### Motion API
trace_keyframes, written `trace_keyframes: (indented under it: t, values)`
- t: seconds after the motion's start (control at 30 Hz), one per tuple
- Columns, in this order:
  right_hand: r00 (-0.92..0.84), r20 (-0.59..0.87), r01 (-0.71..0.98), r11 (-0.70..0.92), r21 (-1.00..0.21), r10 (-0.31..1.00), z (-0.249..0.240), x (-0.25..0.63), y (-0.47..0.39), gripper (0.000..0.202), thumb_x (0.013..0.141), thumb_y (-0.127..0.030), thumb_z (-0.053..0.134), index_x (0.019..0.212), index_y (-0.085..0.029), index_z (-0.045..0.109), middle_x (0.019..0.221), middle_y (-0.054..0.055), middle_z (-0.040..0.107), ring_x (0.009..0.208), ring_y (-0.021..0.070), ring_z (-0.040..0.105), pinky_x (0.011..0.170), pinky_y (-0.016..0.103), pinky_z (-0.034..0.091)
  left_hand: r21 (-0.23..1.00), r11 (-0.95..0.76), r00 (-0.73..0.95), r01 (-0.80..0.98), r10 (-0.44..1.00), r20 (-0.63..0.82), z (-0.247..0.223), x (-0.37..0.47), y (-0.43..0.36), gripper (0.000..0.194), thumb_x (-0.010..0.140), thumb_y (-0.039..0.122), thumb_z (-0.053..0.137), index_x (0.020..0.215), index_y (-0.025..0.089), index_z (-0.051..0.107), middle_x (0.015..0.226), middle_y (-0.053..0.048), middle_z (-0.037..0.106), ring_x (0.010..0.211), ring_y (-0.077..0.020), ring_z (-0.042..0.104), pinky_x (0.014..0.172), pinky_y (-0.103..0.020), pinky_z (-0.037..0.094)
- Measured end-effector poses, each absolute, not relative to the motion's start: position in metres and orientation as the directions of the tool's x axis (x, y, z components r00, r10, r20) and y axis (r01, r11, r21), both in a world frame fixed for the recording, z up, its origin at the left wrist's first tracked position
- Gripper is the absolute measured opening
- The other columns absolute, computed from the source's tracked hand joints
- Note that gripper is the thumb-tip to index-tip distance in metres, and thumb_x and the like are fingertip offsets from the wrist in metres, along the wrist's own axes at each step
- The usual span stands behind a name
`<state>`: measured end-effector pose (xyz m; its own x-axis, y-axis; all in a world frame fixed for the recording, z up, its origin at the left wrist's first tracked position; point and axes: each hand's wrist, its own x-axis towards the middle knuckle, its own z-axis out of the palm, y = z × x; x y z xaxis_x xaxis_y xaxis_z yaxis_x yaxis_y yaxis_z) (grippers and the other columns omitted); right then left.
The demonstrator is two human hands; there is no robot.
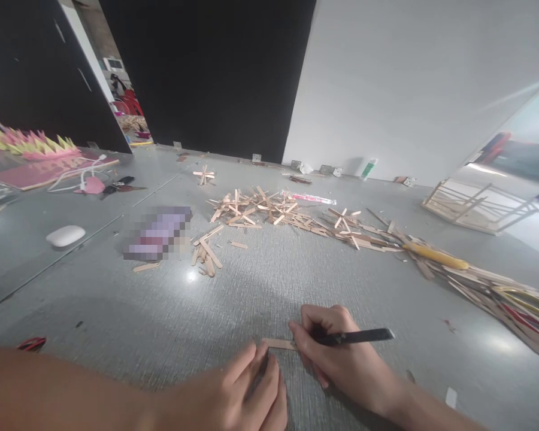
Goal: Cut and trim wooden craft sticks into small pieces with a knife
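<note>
View: head
Left hand: the left hand (247,389) has curled fingers, closed on the left end of the stick (279,344), probably to steady it against the table (161,299)
Right hand: the right hand (350,359) is clamped round the black tool (363,337), gripped low like a pen, which seems meant for fine control
Hands: near each other, with a short bare piece of stick between them
Stick: flat on the table before the person, roughly crosswise, so both ends come within easy reach
Hidden: the right fingers cover the tool's tip and the stick's right end; whether the tip touches wood, I cannot tell
Beyond the hands: a pile (269,206) of sticks, some joined as stars; a smaller heap (209,257) nearer, beside a blurred purple thing (158,233)
Right side: a yellow tool (436,255) on long strips, a wooden frame (476,206) behind them, and an offcut (451,397) near the right forearm
Left side: a white case (66,236) and a cable (72,176)
In the way: nothing lies between the hands but the stick; the pile sits well beyond them and looks unlikely to hinder
</note>
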<state>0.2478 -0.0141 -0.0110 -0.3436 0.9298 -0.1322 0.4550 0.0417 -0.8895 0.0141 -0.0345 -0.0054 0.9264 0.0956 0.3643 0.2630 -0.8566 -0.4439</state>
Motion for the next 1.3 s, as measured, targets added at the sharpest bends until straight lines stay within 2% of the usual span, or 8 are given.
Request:
trace_keyframes:
  t: [0.17,0.3,0.5,0.67,1.3]
  values:
    - [-0.335,-0.112,0.484,0.069,-0.872,0.935,-0.01,0.247,-0.015,0.047,0.098,-0.038,0.059,0.06,-0.025,0.036,0.041,-0.007,0.045,0.033,0.0081,0.042,0.039,0.022,0.031,-0.356,-0.876,0.88,0.325,0.142,0.453,-0.015,0.015,-0.035,0.022,0.095,0.009,0.055,0.105,0.013,0.075,0.108,-0.008,0.079,0.099,-0.0242,0.074,0.092,-0.037,0.058]
    - [-0.346,-0.092,0.498,0.1,-0.862,0.934,-0.01,0.247,-0.015,0.046,0.099,-0.036,0.057,0.06,-0.025,0.035,0.04,-0.009,0.039,0.034,0.008,0.041,0.039,0.023,0.029,-0.297,-0.876,0.824,0.38,0.176,0.538,-0.021,0.016,-0.037,0.023,0.097,0.014,0.054,0.107,0.013,0.075,0.117,-0.008,0.077,0.109,-0.0248,0.07,0.095,-0.036,0.056]
    - [-0.346,-0.101,0.488,0.087,-0.869,0.933,-0.012,0.247,-0.016,0.045,0.101,-0.04,0.051,0.061,-0.025,0.036,0.04,-0.008,0.04,0.034,0.0084,0.042,0.04,0.023,0.03,-0.287,-0.873,0.85,0.394,0.228,0.475,-0.022,0.02,-0.036,0.029,0.099,0.022,0.054,0.113,0.006,0.073,0.114,-0.015,0.077,0.109,-0.0261,0.071,0.097,-0.035,0.055]
    - [-0.352,-0.091,0.463,0.089,-0.882,0.932,-0.012,0.247,-0.015,0.045,0.101,-0.039,0.05,0.061,-0.026,0.034,0.042,-0.007,0.042,0.034,0.0081,0.043,0.038,0.021,0.028,-0.307,-0.867,0.86,0.393,0.229,0.457,-0.022,0.019,-0.036,0.03,0.097,0.02,0.054,0.115,0.005,0.072,0.116,-0.017,0.077,0.109,-0.0275,0.071,0.095,-0.036,0.056]
    - [-0.373,-0.05,0.468,0.141,-0.873,0.926,-0.011,0.247,-0.014,0.046,0.1,-0.035,0.05,0.059,-0.025,0.032,0.04,-0.008,0.038,0.033,0.0075,0.041,0.038,0.022,0.026,-0.296,-0.872,0.852,0.391,0.221,0.475,-0.022,0.02,-0.035,0.03,0.1,0.019,0.048,0.111,0.008,0.073,0.114,-0.013,0.078,0.104,-0.0258,0.073,0.09,-0.036,0.058]
